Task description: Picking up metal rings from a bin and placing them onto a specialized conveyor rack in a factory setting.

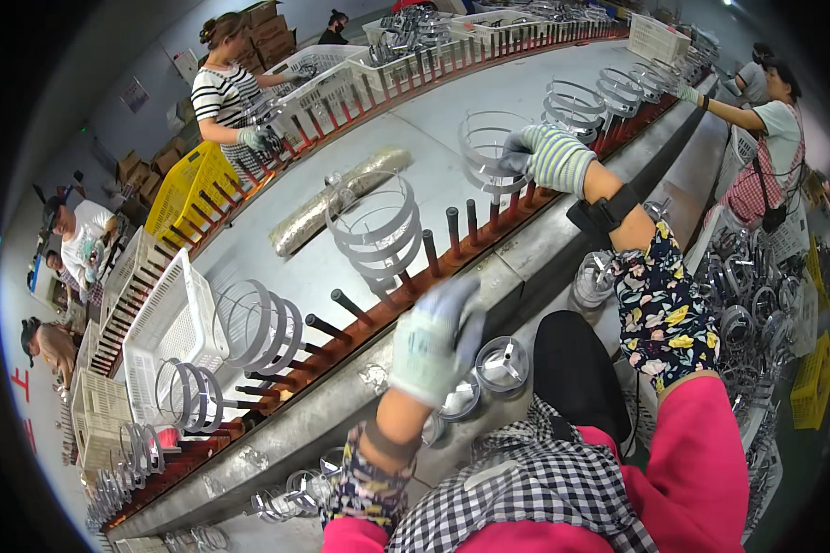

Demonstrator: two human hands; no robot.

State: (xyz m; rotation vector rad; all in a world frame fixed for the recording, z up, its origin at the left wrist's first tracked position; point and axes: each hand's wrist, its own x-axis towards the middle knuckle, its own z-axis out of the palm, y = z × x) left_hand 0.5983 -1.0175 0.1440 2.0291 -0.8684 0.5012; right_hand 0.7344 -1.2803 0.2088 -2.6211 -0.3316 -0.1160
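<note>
Grey ring frame (482,158) stands at the peg row (453,226), beside the right hand (551,158); those fingers curl at its rim, grip unconfirmed; left hand (433,341) blurred, finger spread indeterminable; frame judged light, springy, dentable; best held by its upper band.

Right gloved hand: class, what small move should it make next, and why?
Probably the right hand should firm its grip on the ringed metal frame: it is bent at the frame's right side, though how firmly it holds cannot be told, and the blurred left hand holds no frame.
</note>
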